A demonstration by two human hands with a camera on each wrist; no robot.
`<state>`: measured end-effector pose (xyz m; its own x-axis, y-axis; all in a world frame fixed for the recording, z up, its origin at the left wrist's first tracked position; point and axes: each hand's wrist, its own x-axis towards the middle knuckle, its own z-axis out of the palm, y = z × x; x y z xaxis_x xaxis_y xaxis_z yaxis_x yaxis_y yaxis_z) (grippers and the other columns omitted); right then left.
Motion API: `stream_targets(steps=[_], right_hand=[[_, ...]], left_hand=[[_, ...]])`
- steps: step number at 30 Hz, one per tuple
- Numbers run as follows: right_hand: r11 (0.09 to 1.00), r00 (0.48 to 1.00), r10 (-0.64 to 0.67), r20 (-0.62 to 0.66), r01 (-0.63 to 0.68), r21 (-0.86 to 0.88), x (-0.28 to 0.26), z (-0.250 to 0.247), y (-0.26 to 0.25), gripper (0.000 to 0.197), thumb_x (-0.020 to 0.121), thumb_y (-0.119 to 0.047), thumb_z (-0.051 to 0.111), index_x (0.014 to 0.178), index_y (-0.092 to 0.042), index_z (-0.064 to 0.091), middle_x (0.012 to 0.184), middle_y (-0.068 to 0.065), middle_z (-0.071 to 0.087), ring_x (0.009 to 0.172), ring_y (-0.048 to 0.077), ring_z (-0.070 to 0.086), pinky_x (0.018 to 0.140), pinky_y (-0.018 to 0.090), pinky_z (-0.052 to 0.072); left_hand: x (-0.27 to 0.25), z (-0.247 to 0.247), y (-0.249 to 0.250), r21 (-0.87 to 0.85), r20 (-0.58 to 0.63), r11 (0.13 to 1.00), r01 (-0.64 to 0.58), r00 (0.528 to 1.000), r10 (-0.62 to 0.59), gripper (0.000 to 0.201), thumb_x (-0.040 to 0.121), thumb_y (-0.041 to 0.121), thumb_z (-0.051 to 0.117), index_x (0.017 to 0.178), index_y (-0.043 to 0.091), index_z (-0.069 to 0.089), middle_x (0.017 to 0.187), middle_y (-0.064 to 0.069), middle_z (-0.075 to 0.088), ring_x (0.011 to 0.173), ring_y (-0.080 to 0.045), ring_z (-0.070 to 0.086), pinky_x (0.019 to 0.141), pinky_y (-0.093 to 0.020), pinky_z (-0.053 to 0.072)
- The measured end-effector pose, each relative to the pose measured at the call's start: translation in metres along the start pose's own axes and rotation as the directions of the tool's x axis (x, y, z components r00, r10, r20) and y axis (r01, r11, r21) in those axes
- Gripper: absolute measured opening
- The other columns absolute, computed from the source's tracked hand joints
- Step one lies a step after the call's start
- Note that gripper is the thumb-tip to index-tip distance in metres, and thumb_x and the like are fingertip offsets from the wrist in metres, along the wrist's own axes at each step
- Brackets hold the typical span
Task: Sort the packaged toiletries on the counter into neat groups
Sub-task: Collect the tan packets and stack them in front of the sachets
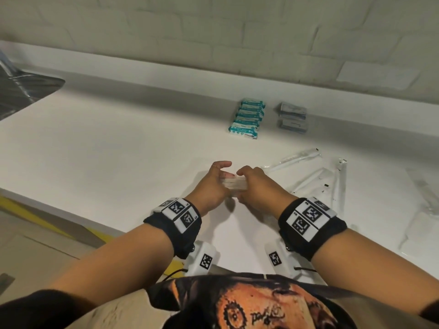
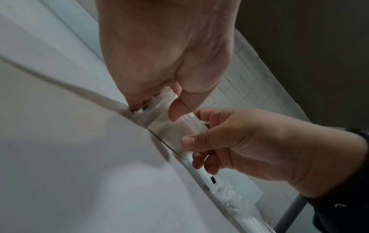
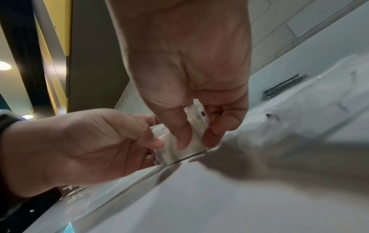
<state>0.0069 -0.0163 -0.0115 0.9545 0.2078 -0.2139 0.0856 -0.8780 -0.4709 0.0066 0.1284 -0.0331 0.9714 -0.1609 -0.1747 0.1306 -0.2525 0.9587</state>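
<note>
At my far left a dark metal sink [image 1: 26, 91] is sunk into the white counter [image 1: 114, 143]. Behind the counter runs a white brick wall [image 1: 213, 32]. Below its near edge, left of me, a yellow strip [image 1: 31, 212] crosses the floor.

The counter [image 1: 123, 143] is plain white, and the wall [image 1: 213, 39] behind it is off-white brick with pale grey joints. On it lie packs [image 1: 248, 118] in teal and white with small printed marks, beside packets [image 1: 292, 117] in grey-blue with lighter bands, while the sleeves [image 1: 308, 172] to the right are clear over white, dotted with small black marks. The stack [image 1: 234, 184] between the left hand [image 1: 212, 186] and right hand [image 1: 259, 186] is translucent white; both wristbands [image 1: 173, 224] are black with white tags bearing black square codes, and the shirt [image 1: 249, 305] is black with an orange print.
</note>
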Motion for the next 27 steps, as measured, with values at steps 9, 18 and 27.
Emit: stream_targets(steps=[9,18,27], right_hand=[[0.996,0.999,-0.051,0.011,0.052,-0.078,0.005,0.011,0.000,0.032,0.090,-0.010,0.053,0.122,-0.010,0.047,0.115,0.012,0.046,0.092,0.031,0.058,0.073,0.032,0.042],[0.988,1.000,-0.003,0.018,0.006,-0.157,-0.003,0.002,-0.009,0.035,0.090,-0.021,0.054,0.123,-0.014,0.047,0.118,0.009,0.047,0.101,0.029,0.056,0.080,0.037,0.046],[0.997,0.997,0.048,-0.068,-0.043,0.071,0.014,-0.082,0.020,0.022,0.085,-0.027,0.062,0.102,-0.012,0.060,0.091,0.004,0.062,0.078,0.019,0.058,0.062,0.029,0.044]], left_hand=[[0.003,0.005,-0.001,0.062,0.000,0.998,-0.002,1.000,0.002,0.063,0.079,-0.011,0.063,0.132,0.016,0.040,0.105,-0.005,0.057,0.090,-0.018,0.059,0.075,-0.019,0.049],[0.006,-0.006,0.013,0.254,0.043,0.967,0.028,0.998,-0.040,0.073,0.075,0.000,0.073,0.135,0.022,0.036,0.092,0.006,0.054,0.087,-0.016,0.060,0.080,-0.020,0.048],[0.065,0.006,0.082,0.256,0.179,0.962,-0.091,0.983,0.045,0.079,0.079,0.004,0.073,0.142,0.026,0.030,0.100,0.002,0.057,0.096,-0.020,0.062,0.089,-0.030,0.048]])
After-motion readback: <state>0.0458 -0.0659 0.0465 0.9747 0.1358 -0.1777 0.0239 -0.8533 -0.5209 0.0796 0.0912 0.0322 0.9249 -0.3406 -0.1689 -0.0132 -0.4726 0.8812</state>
